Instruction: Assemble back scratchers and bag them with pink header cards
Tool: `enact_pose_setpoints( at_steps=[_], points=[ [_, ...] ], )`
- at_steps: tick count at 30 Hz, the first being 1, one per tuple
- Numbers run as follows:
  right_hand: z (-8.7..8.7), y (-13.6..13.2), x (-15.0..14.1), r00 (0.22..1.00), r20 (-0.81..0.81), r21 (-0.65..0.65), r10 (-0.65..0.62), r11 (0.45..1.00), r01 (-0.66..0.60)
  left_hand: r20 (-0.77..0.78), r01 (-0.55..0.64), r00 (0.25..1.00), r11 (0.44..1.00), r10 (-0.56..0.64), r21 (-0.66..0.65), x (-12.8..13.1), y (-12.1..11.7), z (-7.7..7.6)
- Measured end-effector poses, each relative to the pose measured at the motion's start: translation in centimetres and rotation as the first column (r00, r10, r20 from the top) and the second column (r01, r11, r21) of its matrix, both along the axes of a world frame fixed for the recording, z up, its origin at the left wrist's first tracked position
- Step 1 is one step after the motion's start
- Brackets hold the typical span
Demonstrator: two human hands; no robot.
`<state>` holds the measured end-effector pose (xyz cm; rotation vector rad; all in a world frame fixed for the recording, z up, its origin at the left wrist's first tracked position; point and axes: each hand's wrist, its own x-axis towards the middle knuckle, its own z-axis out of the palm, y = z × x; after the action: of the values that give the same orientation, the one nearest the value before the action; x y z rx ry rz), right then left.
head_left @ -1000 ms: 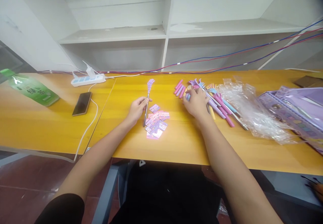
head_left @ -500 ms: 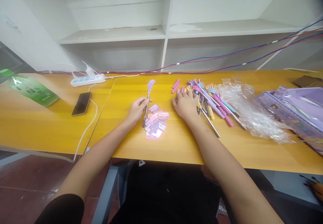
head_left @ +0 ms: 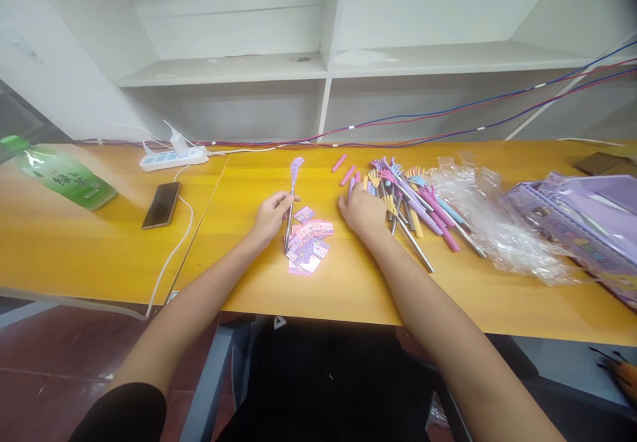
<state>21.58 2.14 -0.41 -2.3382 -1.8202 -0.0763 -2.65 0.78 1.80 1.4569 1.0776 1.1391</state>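
My left hand [head_left: 273,215] pinches the metal rod of a back scratcher [head_left: 294,175] with a light purple claw head. The scratcher stands nearly upright in the view, its lower end over a loose pile of small pink and purple printed cards [head_left: 311,239]. My right hand [head_left: 365,211] is curled at the left edge of a heap of back scratchers [head_left: 423,206] with purple, pink, yellow and blue heads and handles. Short coloured sleeves lie around its fingers, which are partly hidden. Two pink sleeves [head_left: 348,175] [head_left: 339,162] lie apart behind it.
Crumpled clear plastic bags [head_left: 492,220] and a purple printed package [head_left: 577,220] lie right. At left are a green bottle [head_left: 70,180] on its side, a phone [head_left: 162,204] and a power strip [head_left: 174,158]. Blue and red cables [head_left: 398,117] run behind, before white shelves [head_left: 223,67].
My right hand's fingers have curled in and drawn slightly closer. The two pink sleeves have shifted apart. My left hand keeps its hold, with the scratcher's lower end slightly further right.
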Motion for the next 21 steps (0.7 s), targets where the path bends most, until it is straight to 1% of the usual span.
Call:
enact_pose_setpoints(
  at_steps=[3, 8, 11, 13, 15, 18, 20, 21],
  points=[
    [0.2, 0.1, 0.1, 1.000, 0.011, -0.032, -0.029, 0.999, 0.030, -0.001, 0.002, 1.000, 1.000, -0.002, 0.004, 0.0, 0.0, 0.1],
    [0.3, 0.1, 0.1, 0.999, 0.025, -0.038, -0.041, 0.998, 0.042, 0.000, 0.012, 1.000, 1.000, -0.012, 0.006, 0.0, -0.1, 0.1],
    [0.6, -0.3, -0.2, 0.999, 0.014, -0.038, -0.044, 0.998, 0.045, 0.025, 0.013, 1.000, 1.000, -0.013, 0.002, -0.1, 0.0, -0.2],
    [1.2, -0.7, -0.3, 0.998, 0.008, 0.006, -0.056, 0.998, 0.056, 0.080, 0.010, 0.997, 1.000, -0.009, -0.010, -0.1, 0.3, -0.4],
    [2.0, -1.4, -0.2, 0.997, 0.004, 0.068, -0.076, 0.995, 0.076, 0.180, 0.010, 0.984, 0.999, -0.002, -0.043, -0.1, 0.5, -0.5],
    [3.2, -2.4, 0.4, 0.994, -0.034, 0.158, -0.102, 0.982, 0.106, 0.353, 0.003, 0.935, 0.994, 0.037, -0.113, -0.1, 0.6, -0.2],
    [3.5, -2.9, 0.9, 0.988, -0.143, 0.235, -0.065, 0.967, 0.098, 0.426, -0.030, 0.900, 0.988, 0.093, -0.151, -0.2, 0.6, 0.1],
    [3.5, -3.1, 1.1, 0.973, -0.231, 0.280, -0.007, 0.957, 0.073, 0.450, -0.059, 0.884, 0.985, 0.128, -0.165, -0.3, 0.7, 0.2]
  ],
)
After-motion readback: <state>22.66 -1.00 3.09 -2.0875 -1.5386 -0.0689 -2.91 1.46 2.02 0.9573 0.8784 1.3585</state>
